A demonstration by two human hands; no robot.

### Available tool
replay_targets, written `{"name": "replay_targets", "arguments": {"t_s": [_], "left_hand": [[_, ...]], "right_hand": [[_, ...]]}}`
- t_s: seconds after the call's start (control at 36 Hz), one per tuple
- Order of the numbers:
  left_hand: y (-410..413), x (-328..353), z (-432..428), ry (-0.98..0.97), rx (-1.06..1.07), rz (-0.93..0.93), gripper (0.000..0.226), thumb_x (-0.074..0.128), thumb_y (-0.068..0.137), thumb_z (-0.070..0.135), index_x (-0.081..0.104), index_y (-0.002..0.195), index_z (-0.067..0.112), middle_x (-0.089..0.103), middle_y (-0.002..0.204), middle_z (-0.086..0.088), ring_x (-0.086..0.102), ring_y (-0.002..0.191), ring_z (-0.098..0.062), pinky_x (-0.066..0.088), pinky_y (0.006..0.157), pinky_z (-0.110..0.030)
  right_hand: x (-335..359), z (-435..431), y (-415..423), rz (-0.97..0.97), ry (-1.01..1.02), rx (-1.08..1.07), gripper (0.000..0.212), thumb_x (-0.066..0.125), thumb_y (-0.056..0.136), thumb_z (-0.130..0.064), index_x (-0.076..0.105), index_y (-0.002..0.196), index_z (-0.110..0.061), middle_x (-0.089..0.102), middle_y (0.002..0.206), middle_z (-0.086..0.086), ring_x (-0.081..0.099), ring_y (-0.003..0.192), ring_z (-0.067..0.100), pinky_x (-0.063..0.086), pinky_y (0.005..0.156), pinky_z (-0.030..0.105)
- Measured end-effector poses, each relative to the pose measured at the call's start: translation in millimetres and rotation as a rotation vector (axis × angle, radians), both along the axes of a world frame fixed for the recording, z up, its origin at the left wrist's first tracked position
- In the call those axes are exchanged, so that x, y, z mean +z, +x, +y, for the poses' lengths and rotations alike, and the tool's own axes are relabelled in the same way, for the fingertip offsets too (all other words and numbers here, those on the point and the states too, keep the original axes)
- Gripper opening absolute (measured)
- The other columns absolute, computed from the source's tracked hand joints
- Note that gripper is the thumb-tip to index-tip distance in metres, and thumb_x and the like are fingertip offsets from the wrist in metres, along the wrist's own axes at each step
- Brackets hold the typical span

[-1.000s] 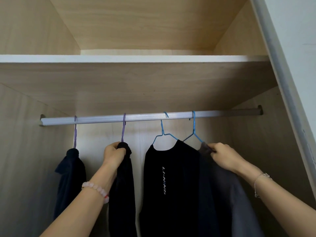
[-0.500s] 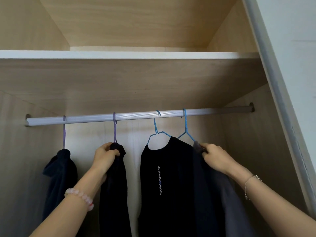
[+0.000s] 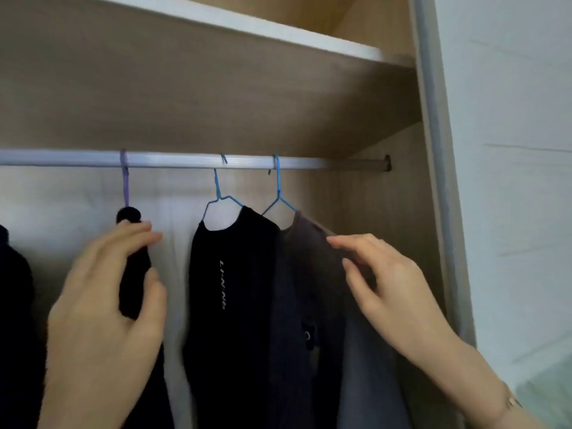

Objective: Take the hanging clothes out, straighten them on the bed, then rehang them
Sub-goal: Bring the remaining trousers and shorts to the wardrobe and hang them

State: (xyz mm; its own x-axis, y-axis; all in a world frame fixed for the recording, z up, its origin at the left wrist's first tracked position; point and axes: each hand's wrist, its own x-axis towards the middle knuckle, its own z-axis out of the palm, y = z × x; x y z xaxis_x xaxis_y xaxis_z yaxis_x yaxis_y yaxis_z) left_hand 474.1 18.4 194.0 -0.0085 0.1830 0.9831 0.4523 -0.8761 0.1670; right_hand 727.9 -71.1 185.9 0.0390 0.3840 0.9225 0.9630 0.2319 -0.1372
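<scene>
While our left hand (image 3: 102,305) holds the black garment (image 3: 133,283), our right hand (image 3: 393,283) touches the grey shirt (image 3: 309,274) with spread fingers.

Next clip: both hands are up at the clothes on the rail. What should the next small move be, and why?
Probably raise the left hand so the purple hanger unhooks from the rail. That hand grips the dark garment just under the hook; the right hand is open at the grey garment, holding nothing, and every hanger in view is hooked on.
</scene>
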Motion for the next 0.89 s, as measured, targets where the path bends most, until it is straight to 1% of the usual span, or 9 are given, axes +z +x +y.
{"name": "replay_targets", "arguments": {"t_s": [0.17,0.25,0.33,0.44,0.5,0.58,0.64,0.72,0.89], "left_hand": [[86,-81,-75,-0.079,-0.411,0.102,0.025,0.046,0.083,0.021,0.065,0.1,0.023,0.065,0.101,0.014,0.06,0.099,0.004,0.041,0.089,-0.006],[137,-121,-87,-0.309,-0.565,0.197,0.023,0.05,0.081,0.038,0.056,0.103,0.041,0.062,0.103,0.021,0.061,0.098,0.005,0.046,0.086,-0.009],[184,-153,-102,-0.605,-0.637,0.328,0.045,0.046,0.069,0.067,0.036,0.113,0.06,0.047,0.122,0.031,0.05,0.112,0.011,0.045,0.093,-0.017],[234,-168,-120,-0.837,-0.649,0.323,0.071,0.058,0.067,0.056,0.017,0.125,0.054,0.036,0.13,0.031,0.042,0.12,0.008,0.038,0.098,-0.016],[254,-173,-125,-0.935,-0.617,0.202,0.08,0.063,0.059,0.052,0.029,0.131,0.04,0.048,0.127,0.023,0.05,0.117,0.0,0.04,0.091,-0.014],[271,-176,-127,-1.051,-0.518,0.043,0.063,0.061,0.04,0.054,0.044,0.1,0.04,0.064,0.098,0.014,0.064,0.096,-0.009,0.046,0.067,-0.008],[274,-177,-124,-1.095,-0.497,0.018,0.056,0.072,0.038,0.047,0.04,0.083,0.036,0.063,0.087,0.015,0.063,0.082,-0.001,0.047,0.062,-0.009],[274,-178,-122,-1.081,-0.438,0.028,0.063,0.078,0.033,0.047,0.042,0.083,0.032,0.063,0.086,0.016,0.057,0.071,0.012,0.046,0.059,-0.006],[278,-176,-130,-1.093,-0.306,0.015,0.059,0.082,0.053,0.037,0.034,0.088,0.038,0.058,0.093,0.015,0.052,0.072,0.005,0.039,0.053,-0.003]], "right_hand": [[-50,-76,40,0.038,0.155,-0.008,0.026,0.05,0.096,-0.02,0.07,0.11,-0.028,0.065,0.109,-0.021,0.062,0.097,-0.01,0.04,0.084,-0.005],[-77,-93,74,0.117,0.183,-0.022,0.025,0.048,0.095,-0.023,0.067,0.107,-0.034,0.065,0.105,-0.025,0.06,0.098,-0.012,0.044,0.086,0.001],[-101,-96,108,0.115,0.117,-0.132,0.034,0.047,0.095,-0.029,0.056,0.128,-0.029,0.059,0.12,-0.02,0.047,0.119,-0.015,0.041,0.102,0.009],[-127,-90,140,0.145,-0.019,-0.18,0.058,0.041,0.099,-0.045,0.037,0.152,-0.023,0.031,0.157,-0.019,0.019,0.145,-0.016,0.014,0.12,0.004],[-137,-85,149,0.086,-0.056,-0.158,0.06,0.032,0.102,-0.05,0.018,0.158,-0.036,0.009,0.163,-0.029,0.009,0.152,-0.01,0.008,0.124,0.01],[-145,-76,156,0.019,-0.041,-0.108,0.058,0.017,0.104,-0.057,-0.002,0.157,-0.046,-0.007,0.165,-0.028,-0.003,0.155,-0.003,-0.001,0.127,0.021],[-146,-71,155,0.008,-0.017,-0.068,0.055,0.014,0.104,-0.057,-0.001,0.156,-0.049,-0.009,0.165,-0.027,-0.007,0.156,-0.001,-0.004,0.127,0.023],[-148,-67,154,-0.051,0.033,-0.017,0.051,0.014,0.106,-0.049,0.004,0.156,-0.05,-0.007,0.165,-0.026,-0.009,0.157,0.004,-0.001,0.127,0.026],[-150,-63,148,-0.075,0.068,0.037,0.046,0.014,0.107,-0.043,0.023,0.152,-0.038,-0.003,0.167,-0.022,-0.009,0.158,0.012,0.001,0.128,0.019]]}}
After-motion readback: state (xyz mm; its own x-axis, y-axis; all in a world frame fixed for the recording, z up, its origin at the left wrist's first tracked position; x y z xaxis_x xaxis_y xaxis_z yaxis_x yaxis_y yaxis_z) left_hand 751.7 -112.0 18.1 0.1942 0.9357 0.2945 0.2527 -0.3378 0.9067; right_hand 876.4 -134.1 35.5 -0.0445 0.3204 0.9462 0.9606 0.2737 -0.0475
